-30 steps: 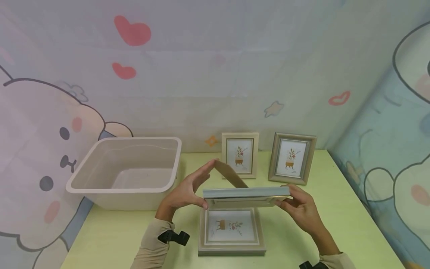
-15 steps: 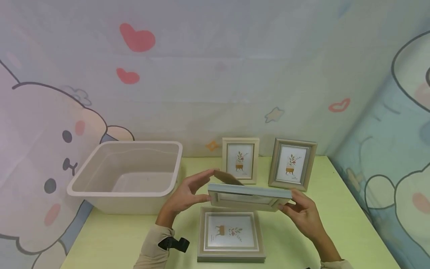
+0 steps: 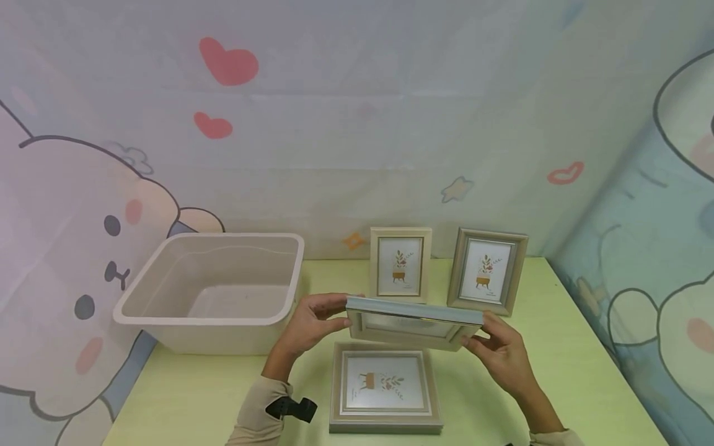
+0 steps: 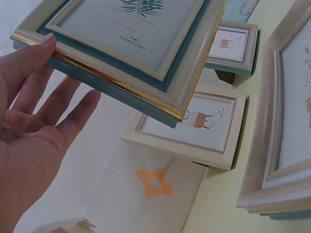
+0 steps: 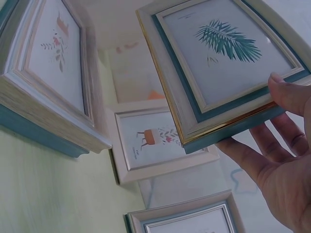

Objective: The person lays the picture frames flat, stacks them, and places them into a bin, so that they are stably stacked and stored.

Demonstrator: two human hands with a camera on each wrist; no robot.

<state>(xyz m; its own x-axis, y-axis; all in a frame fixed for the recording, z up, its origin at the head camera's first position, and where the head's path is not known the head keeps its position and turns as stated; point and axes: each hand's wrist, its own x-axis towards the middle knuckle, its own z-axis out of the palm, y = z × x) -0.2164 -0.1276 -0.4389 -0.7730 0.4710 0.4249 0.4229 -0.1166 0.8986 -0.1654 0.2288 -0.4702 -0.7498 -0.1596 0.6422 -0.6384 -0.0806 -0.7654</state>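
Both hands hold a picture frame [image 3: 413, 323] with a cream and gold border, tilted over the table. Its green leaf print [image 5: 233, 43] shows in the right wrist view. My left hand [image 3: 309, 328] grips one short end, thumb on the front and fingers behind. At the opposite end my right hand [image 3: 502, 353] pinches the frame the same way. Below it lies a larger beige picture frame [image 3: 385, 421], flat on the table, with a potted-plant print turned sideways.
A cream frame [image 3: 400, 296] and a silver-brown frame [image 3: 487, 306] stand upright at the back of the green table [image 3: 580, 371]. An open beige plastic tub [image 3: 206, 322] stands on the left. A printed cloth [image 3: 390, 124] hangs behind.
The brown stand flap behind the held frame has gone down out of sight. My left hand's fingers have come in to the frame's end. The held frame has tilted, its left end higher.
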